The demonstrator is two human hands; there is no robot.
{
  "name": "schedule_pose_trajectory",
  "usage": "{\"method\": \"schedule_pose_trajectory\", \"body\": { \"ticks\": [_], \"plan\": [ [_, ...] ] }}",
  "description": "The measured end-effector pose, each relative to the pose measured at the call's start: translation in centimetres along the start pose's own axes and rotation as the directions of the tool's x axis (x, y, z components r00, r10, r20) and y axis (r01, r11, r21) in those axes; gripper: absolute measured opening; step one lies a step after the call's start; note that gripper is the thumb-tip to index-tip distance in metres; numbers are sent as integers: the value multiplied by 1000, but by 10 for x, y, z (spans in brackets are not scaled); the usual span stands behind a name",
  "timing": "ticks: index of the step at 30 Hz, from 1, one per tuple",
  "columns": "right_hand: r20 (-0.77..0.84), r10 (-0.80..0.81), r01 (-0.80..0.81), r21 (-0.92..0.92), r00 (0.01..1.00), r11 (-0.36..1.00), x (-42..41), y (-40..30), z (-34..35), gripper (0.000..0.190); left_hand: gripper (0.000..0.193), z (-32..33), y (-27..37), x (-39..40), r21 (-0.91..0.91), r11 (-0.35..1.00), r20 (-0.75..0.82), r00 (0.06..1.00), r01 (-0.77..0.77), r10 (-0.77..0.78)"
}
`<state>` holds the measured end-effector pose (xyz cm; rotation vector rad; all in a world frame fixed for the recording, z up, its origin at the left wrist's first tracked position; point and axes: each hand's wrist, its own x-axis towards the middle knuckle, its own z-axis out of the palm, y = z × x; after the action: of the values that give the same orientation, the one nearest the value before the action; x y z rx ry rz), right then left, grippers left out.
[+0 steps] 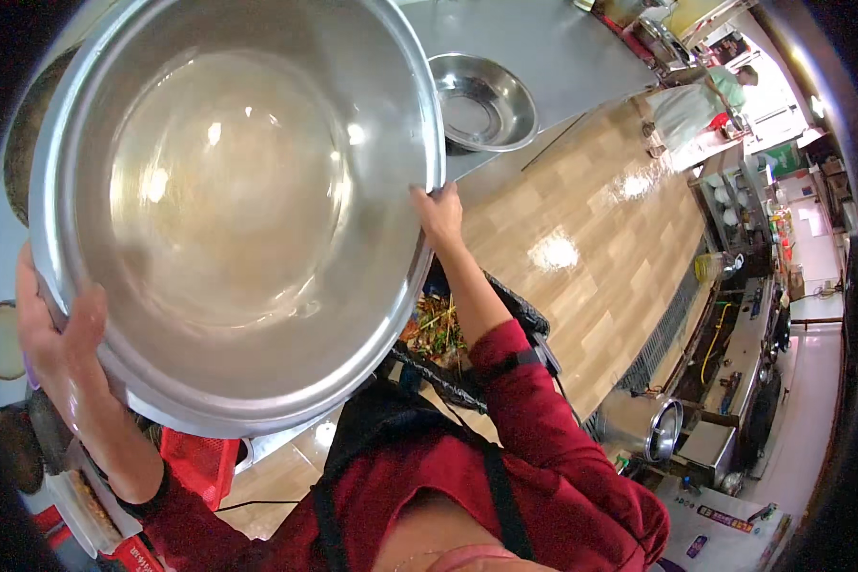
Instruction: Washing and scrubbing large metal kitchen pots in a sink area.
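Note:
A wide stainless steel basin (243, 200) fills the upper left of the head view, its inside turned towards me. My left hand (68, 332) grips its rim at the lower left, with the thumb over the edge. On the opposite side my right hand (440, 214) holds the rim, fingers partly hidden behind it. The basin's inside looks bare, with bright light reflections on the metal. Just past its right edge, a smaller steel bowl (482, 104) rests on the grey steel counter (565, 53).
Below my right forearm, a bin lined with a black bag (518, 300) holds food scraps (436, 325). A red plastic basket (200, 461) stands below the basin. A steel pot (640, 425) sits by the stove line (729, 365). Another person (701, 107) works at the far end.

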<state>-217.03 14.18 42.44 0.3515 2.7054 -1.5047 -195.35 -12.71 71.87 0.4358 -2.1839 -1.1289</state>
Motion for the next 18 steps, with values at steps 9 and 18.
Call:
{"method": "schedule_pose_trajectory", "body": {
  "ticks": [9, 18],
  "plan": [
    [-118, 190, -190, 11, 975, 982, -6, -13, 19, 65, 51, 23, 39, -54, 189, 975, -28, 991, -121, 129],
    [22, -726, 674, -393, 687, 626, -20, -13, -21, 36, 51, 4, 23, -58, 287, 944, -95, 976, -161, 195]
  ]
}}
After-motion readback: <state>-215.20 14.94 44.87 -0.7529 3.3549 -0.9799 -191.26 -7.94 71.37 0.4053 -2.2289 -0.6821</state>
